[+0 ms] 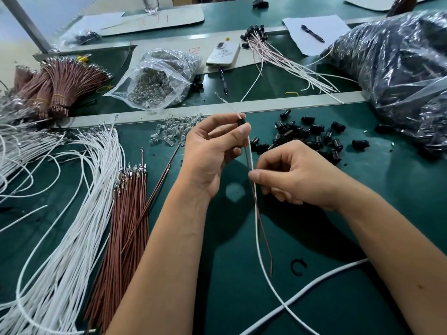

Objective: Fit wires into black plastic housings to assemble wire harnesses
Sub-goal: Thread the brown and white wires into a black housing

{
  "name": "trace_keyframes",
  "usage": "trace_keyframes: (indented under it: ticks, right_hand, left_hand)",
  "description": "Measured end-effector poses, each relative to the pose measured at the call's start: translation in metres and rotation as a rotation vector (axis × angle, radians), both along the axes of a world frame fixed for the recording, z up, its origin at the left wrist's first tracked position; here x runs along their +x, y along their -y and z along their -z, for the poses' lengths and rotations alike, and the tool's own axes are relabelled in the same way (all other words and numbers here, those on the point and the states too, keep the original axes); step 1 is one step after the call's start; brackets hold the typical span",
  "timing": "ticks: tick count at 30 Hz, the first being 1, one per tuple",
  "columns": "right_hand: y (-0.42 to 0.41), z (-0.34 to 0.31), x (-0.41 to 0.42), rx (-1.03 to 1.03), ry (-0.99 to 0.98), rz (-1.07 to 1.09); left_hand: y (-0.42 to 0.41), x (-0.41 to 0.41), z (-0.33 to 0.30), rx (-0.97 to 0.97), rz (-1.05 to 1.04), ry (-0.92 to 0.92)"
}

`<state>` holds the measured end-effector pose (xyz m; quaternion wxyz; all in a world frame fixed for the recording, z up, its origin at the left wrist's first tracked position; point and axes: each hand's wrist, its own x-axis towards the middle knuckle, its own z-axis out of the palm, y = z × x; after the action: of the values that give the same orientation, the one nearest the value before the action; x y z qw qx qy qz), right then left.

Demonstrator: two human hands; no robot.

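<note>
The left hand (212,151) pinches a small black housing (241,122) up in the air, and the right hand (297,174) pinches the white wire (254,189) and brown wire (246,155) just below it, likely to keep them straight while they go in. More black housings (314,139) sit in a pile near the right hand, and loose white wires (79,189) and brown wires (125,213) lie near the left, so each is easy to grab. It all rests on a green table (242,286) in a busy workroom.
</note>
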<state>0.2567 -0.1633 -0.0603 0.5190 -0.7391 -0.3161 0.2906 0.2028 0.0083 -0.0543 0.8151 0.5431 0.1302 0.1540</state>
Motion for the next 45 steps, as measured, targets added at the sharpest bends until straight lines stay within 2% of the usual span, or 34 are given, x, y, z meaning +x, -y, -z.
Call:
trace_keyframes:
  ticks: [3,15,19,25,31,34,38,41,45]
  right_hand:
    - [-0.003,0.004,-0.001,0.060,-0.045,0.086]
    - [-0.002,0.004,0.002,0.120,-0.098,0.169]
    - [-0.002,0.003,0.002,0.100,-0.103,0.159]
    - [-0.001,0.003,0.003,0.052,-0.042,0.126]
    - [-0.001,0.003,0.003,0.058,-0.058,0.112]
    - [0.000,0.002,0.004,0.083,-0.093,0.108]
    - [0.003,0.000,0.005,0.004,-0.066,0.014]
    - [0.006,-0.003,0.003,-0.059,-0.052,-0.065]
    - [-0.001,-0.001,0.002,0.135,-0.017,0.154]
  left_hand:
    - [0.004,0.000,0.001,0.051,0.045,-0.004]
    - [0.012,-0.001,0.000,0.076,0.140,-0.038]
    - [0.010,-0.001,-0.001,0.042,0.116,-0.039]
    - [0.008,-0.002,-0.002,0.111,0.039,-0.028]
    - [0.004,-0.004,-0.004,0.047,0.128,-0.017]
    - [0.003,-0.004,-0.004,0.049,0.093,-0.011]
    - [0.000,-0.004,-0.006,-0.019,0.000,0.027]
    - [-0.001,-0.005,-0.007,0.021,0.005,0.034]
    - [0.004,-0.005,-0.008,0.104,0.048,0.042]
